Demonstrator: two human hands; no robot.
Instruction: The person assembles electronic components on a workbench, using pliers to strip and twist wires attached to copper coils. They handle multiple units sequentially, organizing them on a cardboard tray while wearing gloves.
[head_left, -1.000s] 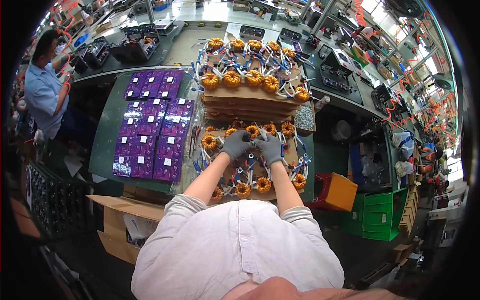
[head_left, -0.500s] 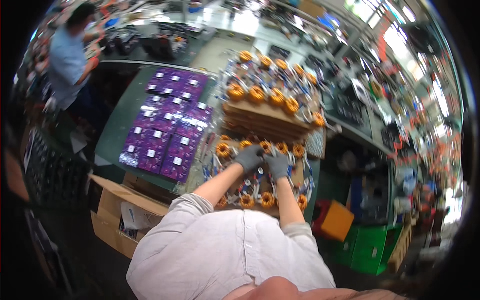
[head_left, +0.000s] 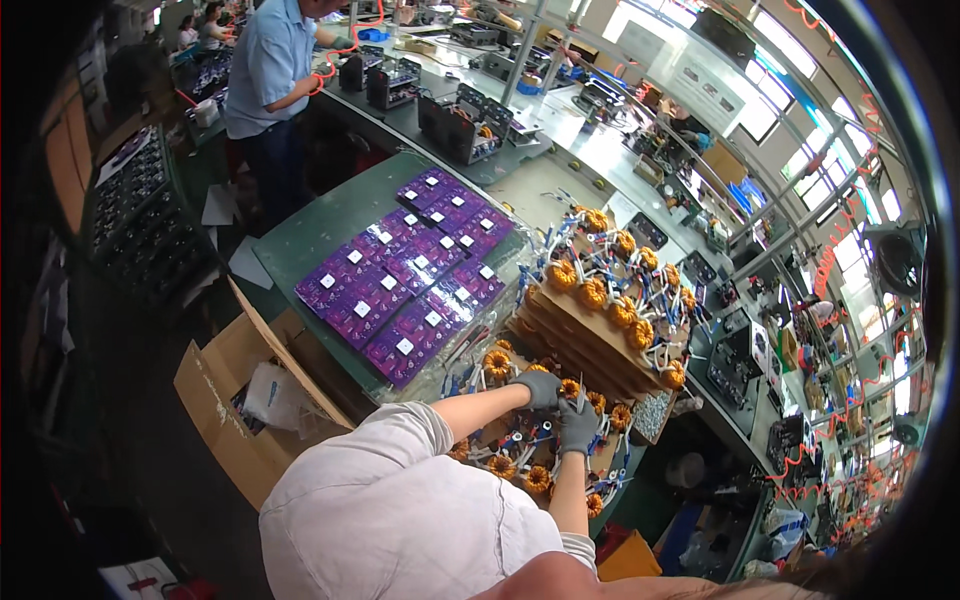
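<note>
Both my hands wear grey gloves and meet over the lower tray of copper-orange ring coils. My left hand (head_left: pixel 541 389) is closed, its fingertips beside a ring coil (head_left: pixel 569 388); whatever they pinch is hidden. Just to the right, my right hand (head_left: pixel 577 426) is closed too, and a thin pale sliver (head_left: pixel 582 384) sticks up by its fingertips, too small to name. Around my hands lie more ring coils (head_left: pixel 501 466) with white and blue wire leads, on brown cardboard.
Left of the coils, purple circuit boards (head_left: pixel 384 285) with white squares cover part of a green table (head_left: pixel 290 245). Beyond my hands rises a stack of cardboard layers (head_left: pixel 580 340) topped with coils. An open carton (head_left: pixel 215 400) stands at the left. A person in blue (head_left: pixel 265 75) works far left.
My view has swung, so the boards and coils now appear turned, with more of the workshop in sight. My hands stay close together over the same coil tray.
</note>
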